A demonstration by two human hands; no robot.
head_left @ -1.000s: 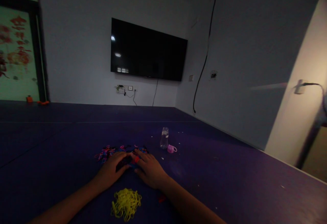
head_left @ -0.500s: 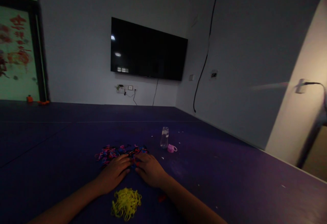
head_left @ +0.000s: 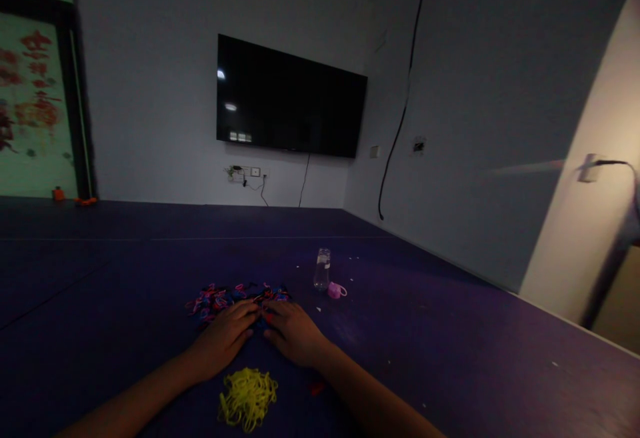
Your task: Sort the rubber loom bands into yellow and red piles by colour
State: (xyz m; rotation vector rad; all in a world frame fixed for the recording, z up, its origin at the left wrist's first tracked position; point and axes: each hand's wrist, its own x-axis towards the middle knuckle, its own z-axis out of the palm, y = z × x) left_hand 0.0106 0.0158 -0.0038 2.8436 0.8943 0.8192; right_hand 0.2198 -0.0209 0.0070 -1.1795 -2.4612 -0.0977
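A loose pile of small hair ties (head_left: 215,299) in pink, red, blue and black lies on the purple surface. My left hand (head_left: 227,333) rests palm down at its near edge, with fingers stretched into the ties. From the other side my right hand (head_left: 293,331) reaches in the same way, its fingertips close to those of the left. Neither hand is closed round anything that I can see; ties under the fingers are partly hidden. Nearer to me, between my forearms, sits a heap of yellow hair ties (head_left: 247,398).
A clear bottle (head_left: 322,271) stands uncapped beyond my right hand, with a pink looped cap (head_left: 336,290) beside it. Small white scraps dot the purple surface (head_left: 450,345). Near my right forearm is a small red thing (head_left: 317,388). A television (head_left: 290,98) hangs on the far wall.
My fingertips have shifted very slightly at the pile, the left ones a little to the right. The bottle, cap and yellow heap have stayed put.
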